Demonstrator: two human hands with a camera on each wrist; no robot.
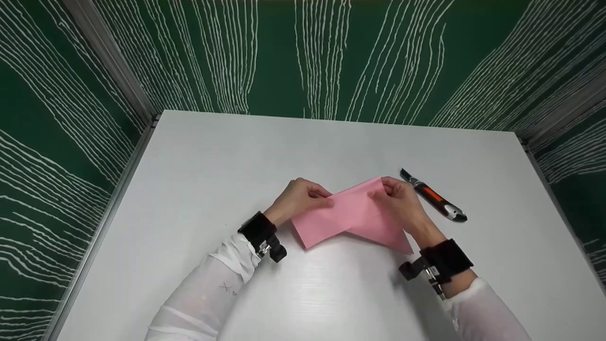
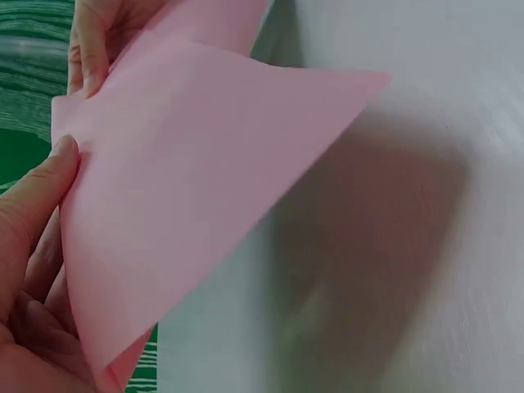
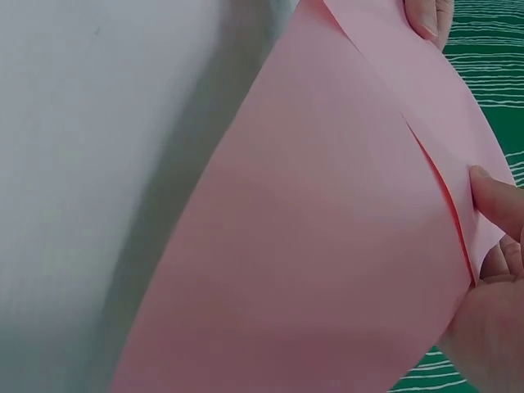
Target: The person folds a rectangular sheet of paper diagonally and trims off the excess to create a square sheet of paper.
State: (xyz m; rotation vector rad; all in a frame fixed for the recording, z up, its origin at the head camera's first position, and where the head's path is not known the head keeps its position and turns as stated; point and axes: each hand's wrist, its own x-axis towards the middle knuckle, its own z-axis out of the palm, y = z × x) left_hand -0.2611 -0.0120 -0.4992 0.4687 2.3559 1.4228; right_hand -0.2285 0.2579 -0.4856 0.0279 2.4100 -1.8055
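Observation:
A folded sheet of pink paper (image 1: 351, 210) is held up between both hands above the white table. My left hand (image 1: 305, 198) pinches its upper left edge, thumb on the near face and fingers behind. At the upper right corner my right hand (image 1: 400, 201) pinches it the same way. Two lower flaps of the paper spread apart toward me. In the left wrist view the paper (image 2: 196, 172) shows a pointed flap and casts a shadow. A slit-like gap between layers of the paper (image 3: 319, 205) appears in the right wrist view, beside the right thumb.
A utility knife (image 1: 433, 195) with a black and orange handle lies on the white table (image 1: 227, 156), just right of my right hand. Green panels with white wavy lines (image 1: 279, 61) stand behind the table and at its sides.

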